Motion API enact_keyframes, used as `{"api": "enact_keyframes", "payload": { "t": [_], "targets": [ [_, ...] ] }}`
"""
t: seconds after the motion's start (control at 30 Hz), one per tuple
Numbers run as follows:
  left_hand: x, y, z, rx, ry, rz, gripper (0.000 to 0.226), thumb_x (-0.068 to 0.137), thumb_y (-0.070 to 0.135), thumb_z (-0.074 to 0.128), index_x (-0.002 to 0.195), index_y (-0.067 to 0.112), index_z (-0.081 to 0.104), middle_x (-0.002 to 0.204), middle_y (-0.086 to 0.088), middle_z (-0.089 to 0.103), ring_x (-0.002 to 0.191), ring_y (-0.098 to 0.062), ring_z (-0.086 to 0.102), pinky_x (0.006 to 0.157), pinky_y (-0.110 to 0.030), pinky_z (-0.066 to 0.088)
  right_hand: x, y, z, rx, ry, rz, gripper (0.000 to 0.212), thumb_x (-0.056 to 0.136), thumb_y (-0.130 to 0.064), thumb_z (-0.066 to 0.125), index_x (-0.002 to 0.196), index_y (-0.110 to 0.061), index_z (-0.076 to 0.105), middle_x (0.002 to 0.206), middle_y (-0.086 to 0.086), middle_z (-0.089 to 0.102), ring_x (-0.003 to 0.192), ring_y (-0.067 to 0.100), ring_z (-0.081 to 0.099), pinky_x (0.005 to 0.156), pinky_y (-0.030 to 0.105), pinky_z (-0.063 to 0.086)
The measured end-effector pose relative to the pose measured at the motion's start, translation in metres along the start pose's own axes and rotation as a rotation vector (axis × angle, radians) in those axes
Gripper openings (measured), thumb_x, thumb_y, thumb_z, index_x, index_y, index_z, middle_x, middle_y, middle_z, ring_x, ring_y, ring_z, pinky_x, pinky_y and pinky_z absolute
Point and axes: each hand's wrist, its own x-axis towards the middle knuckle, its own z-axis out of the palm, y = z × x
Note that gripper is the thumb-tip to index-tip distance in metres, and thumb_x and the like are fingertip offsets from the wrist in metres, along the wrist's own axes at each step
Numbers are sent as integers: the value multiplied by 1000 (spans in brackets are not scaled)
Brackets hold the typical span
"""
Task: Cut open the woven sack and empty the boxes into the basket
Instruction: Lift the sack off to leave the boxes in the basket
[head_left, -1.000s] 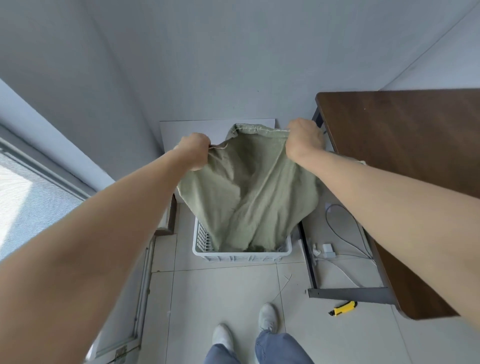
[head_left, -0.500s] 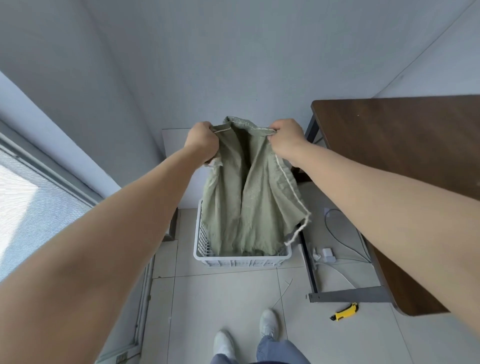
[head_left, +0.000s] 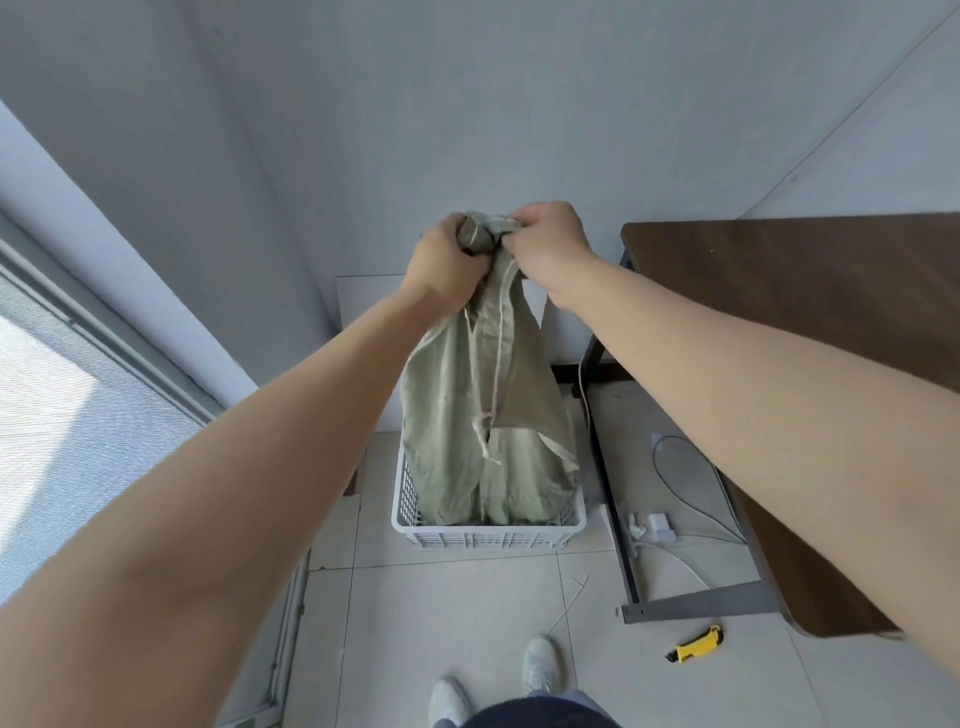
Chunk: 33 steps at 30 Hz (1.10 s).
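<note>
A pale green woven sack (head_left: 483, 415) hangs limp and upside down, its lower end inside the white plastic basket (head_left: 483, 538) on the floor. My left hand (head_left: 447, 260) and my right hand (head_left: 545, 244) are close together at chest height, both gripping the bunched top end of the sack. A frayed white string dangles down the sack's front. The sack hides the inside of the basket, so no boxes show.
A dark wooden table (head_left: 831, 338) with a grey metal frame stands to the right. A yellow utility knife (head_left: 693, 644) lies on the tiled floor near the table's foot. White cables and a plug (head_left: 660, 525) lie under the table. My shoes (head_left: 540, 665) are at the bottom.
My hands have come together from a spread hold, bunching the sack's top into one bundle. The sack now hangs narrower over the basket.
</note>
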Motion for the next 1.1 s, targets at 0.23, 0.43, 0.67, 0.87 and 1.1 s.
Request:
{"api": "enact_keyframes", "payload": {
  "t": [0.23, 0.43, 0.67, 0.87, 1.1],
  "targets": [
    [1, 7, -5, 170, -294, -117, 53, 73, 11, 74, 111, 11, 37, 101, -3, 54, 84, -17, 54, 64, -21, 47, -18, -14, -8, 139, -25, 7, 28, 81, 10, 48, 94, -1, 71, 90, 17, 71, 80, 28, 67, 75, 38, 58],
    [6, 13, -2, 78, 128, -7, 40, 79, -3, 41, 114, 8, 56, 103, -4, 63, 92, -20, 56, 75, -27, 44, -29, -14, -9, 73, -180, 12, 56, 72, 8, 52, 123, -16, 56, 103, 6, 61, 94, 22, 56, 72, 30, 49],
    [-2, 38, 4, -359, 31, 74, 29, 75, -4, 44, 102, 4, 52, 92, -10, 59, 85, -21, 58, 85, -39, 53, -29, 7, -5, -53, -231, 113, 31, 80, -2, 59, 108, -16, 57, 82, 1, 59, 81, 21, 57, 62, 27, 45],
    [1, 10, 6, -197, -49, -82, 96, 71, 21, 78, 145, 15, 16, 139, -10, 30, 127, -25, 41, 103, -38, 44, -11, -11, -11, 94, 287, 40, 17, 88, -8, 49, 93, -10, 64, 91, 8, 66, 89, 27, 63, 80, 34, 52],
    [3, -30, 24, -82, -154, -364, 39, 82, 25, 68, 118, 14, 55, 116, -12, 59, 101, -30, 60, 72, -41, 58, -8, -30, -4, 225, 101, 88, 19, 82, -7, 55, 99, -6, 66, 96, 10, 69, 89, 25, 66, 85, 41, 57]
  ]
}}
